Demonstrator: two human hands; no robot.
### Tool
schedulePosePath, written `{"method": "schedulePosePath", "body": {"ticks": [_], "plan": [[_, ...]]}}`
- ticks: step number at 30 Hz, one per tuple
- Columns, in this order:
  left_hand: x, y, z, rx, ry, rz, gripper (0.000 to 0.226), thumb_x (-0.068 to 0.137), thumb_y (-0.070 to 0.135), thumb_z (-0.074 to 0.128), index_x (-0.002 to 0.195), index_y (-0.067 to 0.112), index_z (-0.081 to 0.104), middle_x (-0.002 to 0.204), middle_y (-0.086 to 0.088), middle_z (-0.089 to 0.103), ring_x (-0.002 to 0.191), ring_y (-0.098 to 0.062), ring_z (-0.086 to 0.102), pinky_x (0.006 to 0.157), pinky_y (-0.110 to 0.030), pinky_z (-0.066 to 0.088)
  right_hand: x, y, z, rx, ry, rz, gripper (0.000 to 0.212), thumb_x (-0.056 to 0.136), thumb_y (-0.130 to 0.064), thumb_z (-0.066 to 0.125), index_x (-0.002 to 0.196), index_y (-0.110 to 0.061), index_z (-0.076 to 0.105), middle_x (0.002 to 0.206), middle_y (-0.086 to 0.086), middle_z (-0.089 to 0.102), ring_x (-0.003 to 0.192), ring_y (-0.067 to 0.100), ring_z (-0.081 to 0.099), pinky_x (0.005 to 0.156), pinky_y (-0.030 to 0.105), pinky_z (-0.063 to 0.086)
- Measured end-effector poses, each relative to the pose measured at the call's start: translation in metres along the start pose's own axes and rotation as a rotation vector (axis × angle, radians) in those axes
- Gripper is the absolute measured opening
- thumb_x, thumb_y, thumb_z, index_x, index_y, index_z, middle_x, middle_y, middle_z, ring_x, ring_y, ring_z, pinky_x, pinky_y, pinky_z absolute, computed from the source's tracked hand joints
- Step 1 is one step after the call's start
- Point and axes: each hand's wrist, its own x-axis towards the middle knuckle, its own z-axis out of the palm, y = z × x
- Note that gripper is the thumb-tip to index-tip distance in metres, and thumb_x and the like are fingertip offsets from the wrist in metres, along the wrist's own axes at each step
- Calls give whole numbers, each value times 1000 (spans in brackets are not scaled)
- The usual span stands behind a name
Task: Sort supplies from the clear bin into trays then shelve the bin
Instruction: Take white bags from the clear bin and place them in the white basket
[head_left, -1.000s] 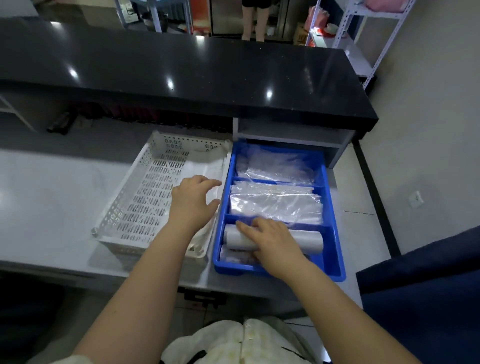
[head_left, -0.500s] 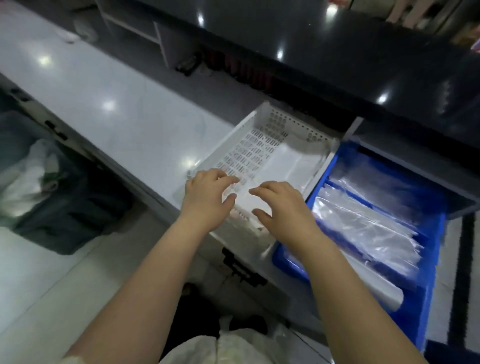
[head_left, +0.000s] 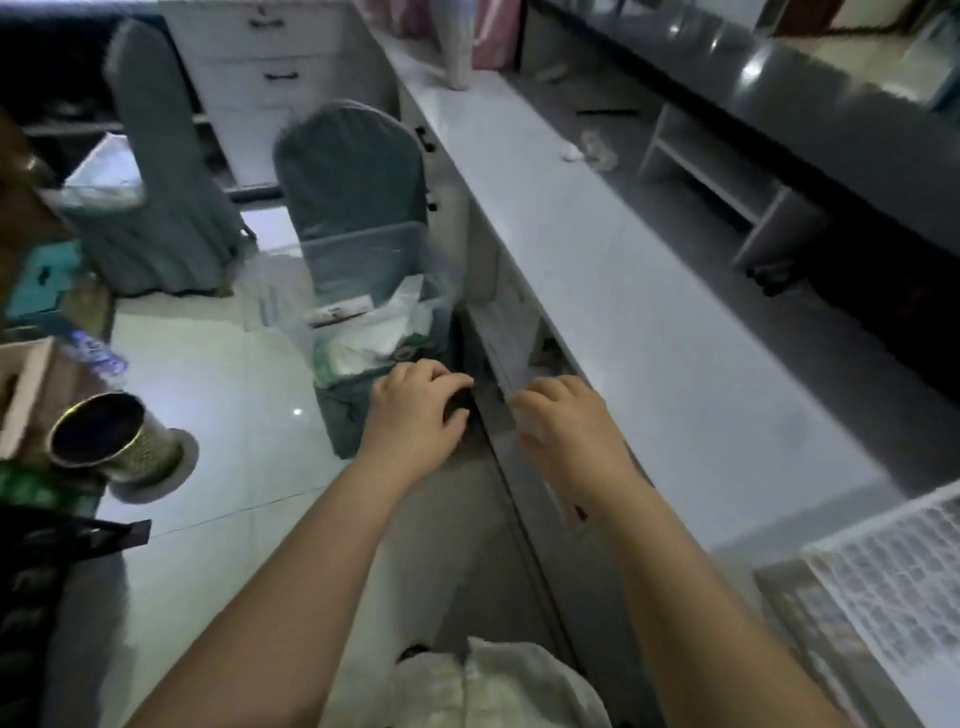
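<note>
The clear bin (head_left: 358, 260) stands on the seat of a grey-covered chair, left of the white counter (head_left: 649, 322). White and green packets (head_left: 374, 338) lie inside it. My left hand (head_left: 415, 410) hovers at the bin's near right corner, fingers loosely curled and holding nothing. My right hand (head_left: 563, 423) is beside it over the counter's front edge, also loosely curled and empty. A corner of the white perforated tray (head_left: 893, 571) shows at the lower right. The blue tray is out of view.
A second grey-covered chair (head_left: 156, 171) stands further back on the left, with white drawers (head_left: 270, 78) behind it. A metal can (head_left: 111, 439) sits at the left edge. The dark upper counter (head_left: 779, 78) runs along the right. Tiled floor lies between.
My view has swung left from the trays to the clear bin on the chair. Both hands left the white tray and now reach toward the bin, still empty.
</note>
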Motion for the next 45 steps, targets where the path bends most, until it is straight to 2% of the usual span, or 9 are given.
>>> {"method": "schedulePosePath", "body": {"ticks": [4,9,14,18,24,30,36,40,45], "plan": [[29,-90,-29,26,44,-154,38,82,36,63,121,35,61,115,4,58,109,-25,49,89,-40,38,85,-40,29,-17,-26,-77,40,81,-21,67,120,-19,62,118,3,61,111,32,51,87,45,45],[63,-164,-37,-8,53,-282,37,83,33,61,121,35,61,116,3,58,110,-24,48,92,-41,37,171,-55,57,-26,-96,-113,43,83,-25,66,125,-22,59,124,-1,58,117,27,46,93,42,41],[116,-225,-23,-7,12,-425,39,86,33,59,124,35,57,123,3,55,116,-24,45,95,-42,36,262,-47,85,-22,-136,-171,52,77,-30,72,125,-21,58,123,0,57,120,30,41,92,43,39],[177,-271,-9,26,-12,-543,42,86,36,57,127,38,55,125,1,54,117,-25,44,95,-42,34,351,-31,124,-11,-183,-248,47,79,-30,69,125,-22,58,126,0,55,120,28,39,94,41,37],[280,-322,10,68,-123,-650,45,87,37,55,132,37,51,128,0,53,118,-26,43,95,-43,33,489,3,183,10,-412,-298,50,86,-27,63,134,-24,49,137,1,48,127,26,35,104,40,35],[350,-357,56,19,-293,-708,46,89,34,54,135,33,50,132,0,52,120,-25,42,94,-39,33,588,50,236,-36,-598,-230,49,85,-23,60,133,-25,49,137,3,48,127,28,37,100,43,37],[380,-398,102,-25,-424,-723,51,86,38,55,137,32,47,133,-1,50,122,-25,40,96,-38,31,619,56,286,48,-722,-202,48,84,-20,60,131,-22,51,134,5,50,124,30,38,98,42,37],[402,-431,127,-29,-563,-672,52,86,37,55,137,30,45,134,-5,49,121,-27,41,96,-40,32,624,54,306,136,-677,-129,42,84,-14,60,126,-17,56,128,5,54,121,30,42,97,39,34],[437,-464,171,-51,-797,-512,61,86,40,56,143,26,36,134,-8,46,122,-31,41,99,-43,34,635,46,341,196,-588,-44,37,79,-6,61,116,-13,63,117,7,61,113,31,49,92,39,35]]}}
